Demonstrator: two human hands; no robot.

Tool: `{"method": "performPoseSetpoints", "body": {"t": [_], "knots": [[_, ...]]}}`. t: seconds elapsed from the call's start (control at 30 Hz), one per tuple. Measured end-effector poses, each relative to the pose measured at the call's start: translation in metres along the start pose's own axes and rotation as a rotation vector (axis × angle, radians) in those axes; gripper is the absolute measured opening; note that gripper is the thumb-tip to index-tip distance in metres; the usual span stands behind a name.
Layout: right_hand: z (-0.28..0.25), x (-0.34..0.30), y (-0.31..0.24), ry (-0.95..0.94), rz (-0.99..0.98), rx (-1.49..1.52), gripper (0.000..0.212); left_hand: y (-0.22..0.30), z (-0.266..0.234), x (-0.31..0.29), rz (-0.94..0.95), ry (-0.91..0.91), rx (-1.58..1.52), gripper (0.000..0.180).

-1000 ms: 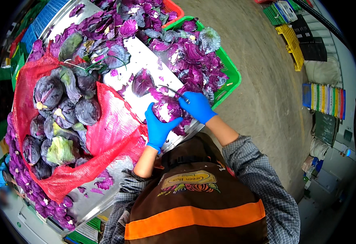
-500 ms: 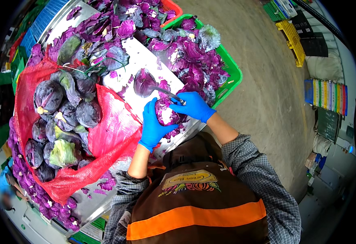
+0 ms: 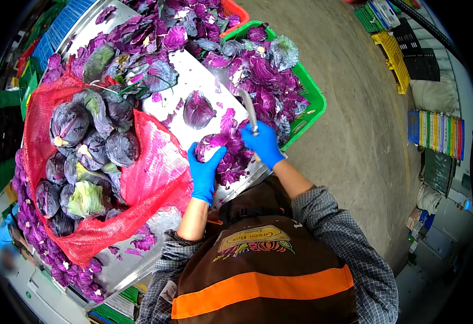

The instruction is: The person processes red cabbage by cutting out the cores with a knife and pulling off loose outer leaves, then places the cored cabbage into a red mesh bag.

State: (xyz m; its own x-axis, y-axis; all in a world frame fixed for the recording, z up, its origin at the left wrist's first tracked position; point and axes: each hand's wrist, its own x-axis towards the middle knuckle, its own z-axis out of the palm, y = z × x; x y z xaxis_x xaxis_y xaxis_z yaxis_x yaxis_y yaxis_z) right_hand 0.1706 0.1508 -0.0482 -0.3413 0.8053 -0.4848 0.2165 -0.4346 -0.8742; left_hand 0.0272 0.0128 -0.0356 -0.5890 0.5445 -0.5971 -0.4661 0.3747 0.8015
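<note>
In my blue-gloved left hand is a trimmed red cabbage, with fingers and thumb round its near side. My right hand, also gloved in blue, grips a curved knife whose blade points up and away from me. Between the hands and under the knife hand lie loose purple leaves. Another whole red cabbage rests on the metal table just beyond. To the left, an open red mesh sack holds several dark untrimmed cabbages.
A green crate heaped with purple leaves stands at the table's right side, an orange crate behind it. Leaf scraps pile up at the far end. Trimmed cabbages line the left edge. Another person is at far left.
My right hand has drawn away to the right from the cabbage, and the knife has swung from pointing left to pointing up. My left hand still holds the cabbage, slightly turned.
</note>
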Motion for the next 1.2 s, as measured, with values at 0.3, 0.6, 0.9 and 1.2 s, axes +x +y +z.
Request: {"method": "performPoseSetpoints", "body": {"t": [0.3, 0.6, 0.9, 1.2], "knots": [[-0.017, -0.004, -0.049, -0.360, -0.414, -0.694, 0.057, 0.032, 0.011, 0.014, 0.575, -0.286, 0.700, 0.124], [-0.009, 0.007, -0.052, -0.392, -0.360, -0.742, 0.030, 0.031, 0.007, 0.008, 0.551, -0.254, 0.661, 0.113], [-0.017, 0.017, -0.020, -0.324, 0.040, -0.175, 0.022, 0.028, 0.006, -0.013, 0.617, -0.007, 0.941, 0.119], [-0.001, 0.028, -0.033, -0.237, -0.156, -0.626, 0.049, 0.009, 0.019, -0.011, 0.540, -0.029, 0.722, 0.118]]}}
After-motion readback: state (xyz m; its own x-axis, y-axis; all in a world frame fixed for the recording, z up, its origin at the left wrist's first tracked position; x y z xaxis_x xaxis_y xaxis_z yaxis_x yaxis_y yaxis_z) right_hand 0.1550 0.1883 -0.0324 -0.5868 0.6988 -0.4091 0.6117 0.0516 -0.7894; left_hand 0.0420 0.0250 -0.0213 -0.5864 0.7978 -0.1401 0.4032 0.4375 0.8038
